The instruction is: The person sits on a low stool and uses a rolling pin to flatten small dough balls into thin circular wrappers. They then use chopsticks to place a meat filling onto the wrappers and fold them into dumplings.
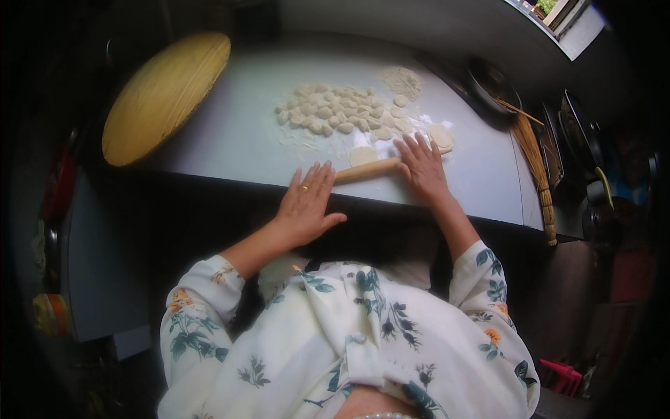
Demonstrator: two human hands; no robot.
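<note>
A wooden rolling pin (366, 171) lies on the floured white countertop (235, 131), close to its front edge. My left hand (309, 201), with a ring on one finger, rests flat over the pin's left end, fingers extended. My right hand (423, 168) lies palm down over the pin near its right end. Just behind the pin is a flattened dough round (363, 156), partly hidden by it. More thin dough rounds (441, 136) lie beyond my right fingers. Many small dough pieces (327, 109) are heaped behind, with a pile of flour (402, 81) at their right.
A large round wooden board (167, 99) leans at the left of the countertop. To the right are a dark pan (493, 84) with chopsticks on it, a straw brush (536, 180) and more cookware. A red object (59, 183) is at far left.
</note>
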